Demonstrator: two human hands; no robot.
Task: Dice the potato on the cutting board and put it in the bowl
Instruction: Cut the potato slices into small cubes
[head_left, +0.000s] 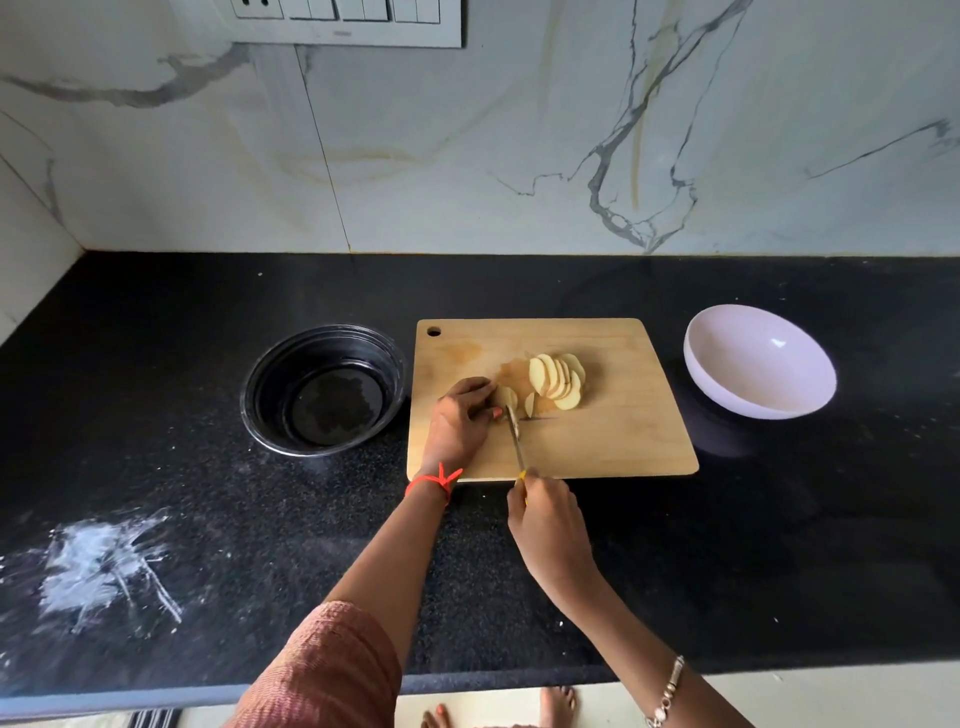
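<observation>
- I count one worktop (156, 364).
- One wooden cutting board (623, 441) on it.
- Two bowls: black bowl (270, 374) left of the board, pale bowl (753, 364) right.
- Two grips: left grip (462, 421) curled on the potato end (506, 397), right grip (550, 525) wrapped round one knife (515, 436).
- One potato (558, 382) on the board, mostly pale fanned slices.

Soft, diffuse light, fairly bright; marble wall (519, 156) lit evenly. Black counter (208, 519) reads dark & grainy. Small glare spot inside white bowl (753, 379), dim shadow just in front of it. Sheen on black bowl (270, 384) base. Wide-angle bend at edges: counter's front & back lines bow. Centre sharp, corners & near sleeve (332, 670) soft
</observation>
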